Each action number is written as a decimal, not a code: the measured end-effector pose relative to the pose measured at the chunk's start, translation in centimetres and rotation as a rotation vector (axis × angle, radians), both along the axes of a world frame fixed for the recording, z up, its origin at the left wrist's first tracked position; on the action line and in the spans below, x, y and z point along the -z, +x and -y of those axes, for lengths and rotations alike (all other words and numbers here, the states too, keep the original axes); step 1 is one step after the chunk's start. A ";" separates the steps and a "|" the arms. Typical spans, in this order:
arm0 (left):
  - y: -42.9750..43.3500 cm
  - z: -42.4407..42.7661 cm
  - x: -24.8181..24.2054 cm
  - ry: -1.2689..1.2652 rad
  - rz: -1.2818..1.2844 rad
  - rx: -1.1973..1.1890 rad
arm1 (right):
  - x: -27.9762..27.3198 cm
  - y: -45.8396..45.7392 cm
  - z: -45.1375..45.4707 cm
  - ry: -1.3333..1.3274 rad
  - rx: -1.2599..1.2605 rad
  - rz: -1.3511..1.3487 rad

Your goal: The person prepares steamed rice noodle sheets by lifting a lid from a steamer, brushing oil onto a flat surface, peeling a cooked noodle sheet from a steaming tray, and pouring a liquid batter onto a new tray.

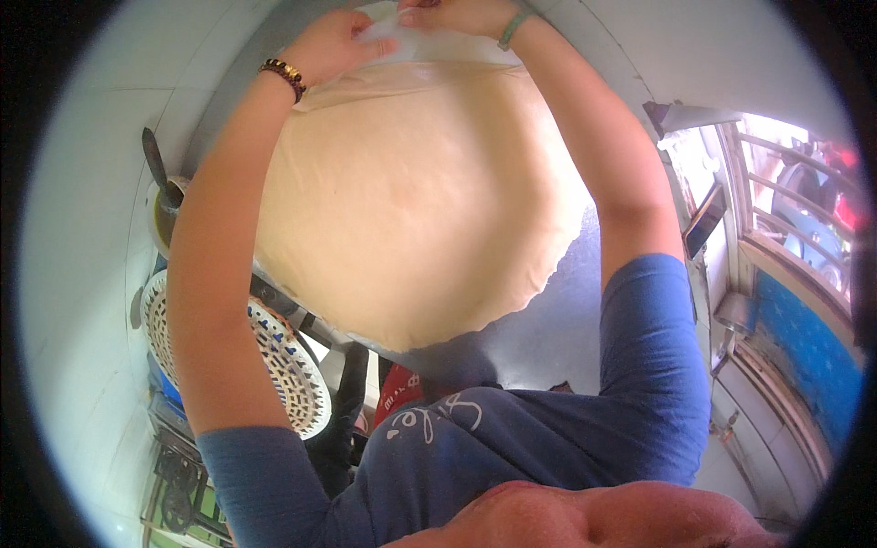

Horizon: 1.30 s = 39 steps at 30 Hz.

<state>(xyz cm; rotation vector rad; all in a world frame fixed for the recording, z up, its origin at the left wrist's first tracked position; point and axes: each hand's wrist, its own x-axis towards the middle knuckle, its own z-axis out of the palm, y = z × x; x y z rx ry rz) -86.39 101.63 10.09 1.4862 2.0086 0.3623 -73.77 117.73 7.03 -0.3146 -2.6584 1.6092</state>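
Note:
A broad, thin sheet of dough [404, 198] lies over the metal tabletop [541, 342], with an uneven near edge and a crease towards its far side. Beyond the crease, at the top of the picture, is a thin whitish layer [431, 48]; whether it is dough or film is unclear. My right hand [466, 17] pinches a pale edge there, partly cut off by the frame. Close beside it, my left hand [332, 48] has its thumb stretched out over the whitish layer and its other fingers curled. What those fingers touch is blurred.
Left of my forearm stands a tub [164, 219] with a dark handle [154, 157] sticking out. Below it is a patterned openwork basket [294, 370]. On the right, a phone [706, 220] leans near a barred window [801, 198]. Pale tiled walls [82, 205] close in the left side.

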 end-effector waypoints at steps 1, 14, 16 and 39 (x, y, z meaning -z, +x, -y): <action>0.2 0.0 -0.8 -0.162 -0.009 0.056 | -0.3 0.0 0.0 -0.027 -0.011 -0.009; -7.9 -2.2 2.9 -0.082 -0.173 -0.034 | 0.3 -3.5 -0.1 0.226 0.240 -0.006; -7.8 -3.2 1.6 -0.170 -0.200 -0.081 | -0.7 -3.5 1.5 0.376 0.334 0.078; 1.1 9.3 2.0 -0.037 0.017 -0.650 | 1.1 12.4 6.0 0.544 0.473 -0.107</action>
